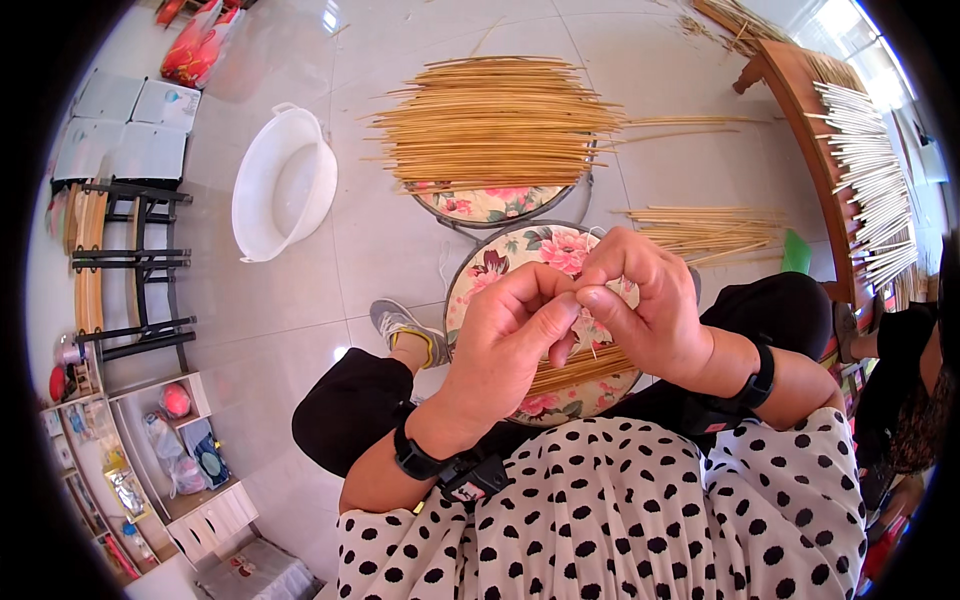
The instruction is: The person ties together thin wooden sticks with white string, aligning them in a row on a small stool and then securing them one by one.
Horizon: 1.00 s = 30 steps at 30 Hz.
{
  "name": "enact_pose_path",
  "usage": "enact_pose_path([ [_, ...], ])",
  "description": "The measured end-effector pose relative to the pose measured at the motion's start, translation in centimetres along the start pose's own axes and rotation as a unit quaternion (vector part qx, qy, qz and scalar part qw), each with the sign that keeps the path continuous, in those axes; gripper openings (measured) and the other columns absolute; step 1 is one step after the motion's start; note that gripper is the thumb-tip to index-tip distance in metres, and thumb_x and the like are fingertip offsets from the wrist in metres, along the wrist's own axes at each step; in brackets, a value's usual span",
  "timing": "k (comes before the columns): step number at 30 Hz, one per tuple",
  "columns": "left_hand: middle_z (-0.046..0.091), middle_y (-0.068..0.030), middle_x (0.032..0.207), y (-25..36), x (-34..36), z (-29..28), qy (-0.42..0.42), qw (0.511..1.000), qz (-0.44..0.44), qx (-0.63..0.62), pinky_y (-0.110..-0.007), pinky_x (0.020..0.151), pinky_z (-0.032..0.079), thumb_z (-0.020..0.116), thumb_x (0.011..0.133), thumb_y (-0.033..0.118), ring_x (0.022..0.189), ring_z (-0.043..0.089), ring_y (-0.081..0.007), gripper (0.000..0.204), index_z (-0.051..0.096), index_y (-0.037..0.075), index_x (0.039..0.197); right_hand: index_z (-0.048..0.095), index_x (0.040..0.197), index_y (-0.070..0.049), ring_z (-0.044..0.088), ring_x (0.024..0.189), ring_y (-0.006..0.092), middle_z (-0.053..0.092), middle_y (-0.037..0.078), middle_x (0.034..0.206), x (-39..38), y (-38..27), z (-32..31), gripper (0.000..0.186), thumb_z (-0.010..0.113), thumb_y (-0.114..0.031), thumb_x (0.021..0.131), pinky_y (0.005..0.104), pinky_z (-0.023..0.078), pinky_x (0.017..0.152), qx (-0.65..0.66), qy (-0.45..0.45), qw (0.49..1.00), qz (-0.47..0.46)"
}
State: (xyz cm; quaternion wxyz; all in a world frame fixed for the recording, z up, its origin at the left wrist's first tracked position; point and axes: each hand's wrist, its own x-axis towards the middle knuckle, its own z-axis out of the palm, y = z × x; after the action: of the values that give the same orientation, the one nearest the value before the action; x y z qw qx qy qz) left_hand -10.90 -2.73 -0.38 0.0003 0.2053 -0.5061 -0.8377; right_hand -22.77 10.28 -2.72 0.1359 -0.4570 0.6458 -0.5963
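My left hand (pixel 505 345) and my right hand (pixel 655 305) meet above a round stool (pixel 512 250) with a floral top. Thumbs and forefingers of both are pinched together, tip to tip. A thin white thread (pixel 594 350) hangs below the pinched fingers, and a loop of it rises behind my right hand; the fingertips hide where it is gripped. Under my hands, a row of thin tan sticks (pixel 575 376) lies across the stool's near part. Beyond, a second floral stool (pixel 470 205) bears a thick heap of similar sticks (pixel 500 120).
Loose sticks (pixel 700 232) lie to the right of the stools, near a wooden bench (pixel 800 130) with pale sticks (pixel 865 185) on it. A white tub (pixel 285 190) stands on the floor at left. Folded black-framed furniture (pixel 135 260) and shelves (pixel 165 450) line the left. Another person (pixel 900 370) is at far right.
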Motion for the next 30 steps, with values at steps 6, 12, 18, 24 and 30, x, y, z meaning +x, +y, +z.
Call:
enact_pose_path([
  [6, 0.053, 0.0005, 0.073, 0.0, 0.0, -0.4, -0.015, 1.0, 0.003, 0.003, -0.019, 0.052, 0.036, 0.057, 0.095, 0.014, 0.059, 0.046, -0.0054, 0.013, 0.055, 0.001, 0.094, 0.055, 0.081, -0.007, 0.059, 0.075, 0.0253, 0.058, 0.004, 0.077, 0.6, -0.4, -0.3, 0.018, 0.071, -0.005, 0.076, 0.037, 0.042, 0.076, -0.119, -0.02, 0.989, -0.085],
  [12, 0.052, 0.0046, 0.073, 0.1, 0.0, -1.2, 0.049, 0.99, 0.082, 0.101, -0.017, 0.053, 0.036, 0.057, 0.095, 0.008, 0.06, 0.044, -0.0015, 0.007, 0.055, 0.002, 0.093, 0.057, 0.084, -0.003, 0.059, 0.07, 0.0246, 0.059, 0.007, 0.077, 1.1, -0.2, -0.7, 0.013, 0.07, -0.004, 0.08, 0.033, 0.046, 0.064, -0.062, 0.06, 0.996, 0.002],
  [18, 0.056, 0.0024, 0.076, 0.6, 0.1, -1.0, 0.097, 0.963, 0.158, 0.196, -0.018, 0.056, 0.039, 0.057, 0.093, 0.005, 0.062, 0.049, -0.0024, 0.004, 0.057, 0.0, 0.093, 0.065, 0.087, -0.001, 0.059, 0.066, 0.0225, 0.062, 0.01, 0.076, 0.8, -0.8, 0.6, 0.01, 0.07, -0.004, 0.08, 0.0308, 0.047, 0.061, 0.026, -0.037, 0.994, 0.1],
  [24, 0.061, -0.0029, 0.079, 0.4, 0.3, -0.3, 0.117, 0.933, 0.208, 0.269, -0.022, 0.059, 0.045, 0.061, 0.089, 0.002, 0.065, 0.055, -0.0062, 0.005, 0.057, -0.002, 0.091, 0.067, 0.084, -0.001, 0.061, 0.066, 0.0195, 0.064, 0.009, 0.071, 0.3, -0.3, 0.8, 0.007, 0.071, -0.004, 0.08, 0.0299, 0.048, 0.061, 0.003, -0.042, 0.996, 0.072],
  [30, 0.062, -0.0086, 0.079, 0.1, 0.4, -0.3, 0.148, 0.85, 0.329, 0.385, -0.025, 0.057, 0.048, 0.065, 0.083, -0.003, 0.063, 0.059, -0.0141, 0.01, 0.058, 0.0, 0.09, 0.068, 0.086, -0.001, 0.062, 0.068, 0.0198, 0.065, 0.01, 0.074, 0.4, -0.8, 0.9, 0.005, 0.069, -0.002, 0.081, 0.0297, 0.049, 0.062, 0.047, -0.002, 0.988, 0.147],
])
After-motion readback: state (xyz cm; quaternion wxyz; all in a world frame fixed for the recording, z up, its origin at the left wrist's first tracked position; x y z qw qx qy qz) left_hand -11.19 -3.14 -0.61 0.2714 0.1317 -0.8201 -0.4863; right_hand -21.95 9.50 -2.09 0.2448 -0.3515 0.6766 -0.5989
